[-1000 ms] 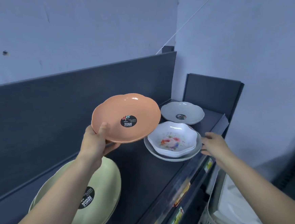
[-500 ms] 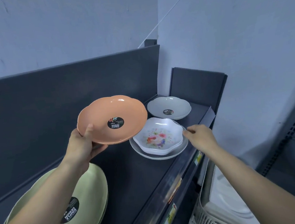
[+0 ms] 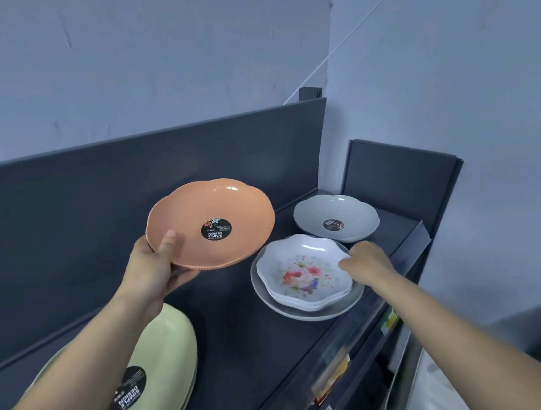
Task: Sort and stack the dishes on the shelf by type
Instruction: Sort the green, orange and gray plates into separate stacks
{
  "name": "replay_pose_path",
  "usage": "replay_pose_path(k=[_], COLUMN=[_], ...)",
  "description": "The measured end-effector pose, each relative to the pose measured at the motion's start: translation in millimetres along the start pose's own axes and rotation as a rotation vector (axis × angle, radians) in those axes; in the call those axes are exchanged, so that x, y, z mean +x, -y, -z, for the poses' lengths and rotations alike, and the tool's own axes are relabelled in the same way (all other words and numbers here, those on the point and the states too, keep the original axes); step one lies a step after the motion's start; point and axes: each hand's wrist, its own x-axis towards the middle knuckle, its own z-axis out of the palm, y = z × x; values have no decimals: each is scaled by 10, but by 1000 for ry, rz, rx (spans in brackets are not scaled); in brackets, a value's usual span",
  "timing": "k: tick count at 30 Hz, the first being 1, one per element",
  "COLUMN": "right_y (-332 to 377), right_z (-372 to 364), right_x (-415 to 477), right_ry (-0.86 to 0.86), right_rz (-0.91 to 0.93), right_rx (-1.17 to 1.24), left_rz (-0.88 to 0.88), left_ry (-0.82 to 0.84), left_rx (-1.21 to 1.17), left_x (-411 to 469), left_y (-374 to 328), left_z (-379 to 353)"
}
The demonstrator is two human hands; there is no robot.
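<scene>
Reaching further in than a moment ago, the right hand [image 3: 369, 261] is now touching the near rim of the floral bowl [image 3: 300, 273] at centre right of the frame. Its fingers are facing away, so I cannot tell whether they are pinching the rim or only resting against it. The left hand [image 3: 157, 268] is holding the orange plate [image 3: 230, 204] in the air at centre frame, thumb pressing on top of the rim and fingers curling underneath.

Sorting is looking only partly done. The floral bowl is sitting inside a wider grey plate [image 3: 335, 309], a mixed pair likely needing separating. Another grey plate [image 3: 337, 212] is lying alone further back on the dark shelf [image 3: 242, 352]. Pale green plates [image 3: 164, 358] are lying stacked at lower left, seemingly already grouped, and the orange plate is waiting for a place.
</scene>
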Motion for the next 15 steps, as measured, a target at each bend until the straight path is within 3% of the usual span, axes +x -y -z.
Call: replay_pose_path(k=[5, 15], right_y=[67, 180], right_z=[23, 105], right_x=[-2, 119], right_ry=[-183, -108], right_rz=[92, 238], right_rx=[-172, 165], left_rz=[10, -18], left_ry=[-65, -144], left_rx=[6, 9], left_x=[1, -122], left_y=[6, -44], left_z=[37, 43])
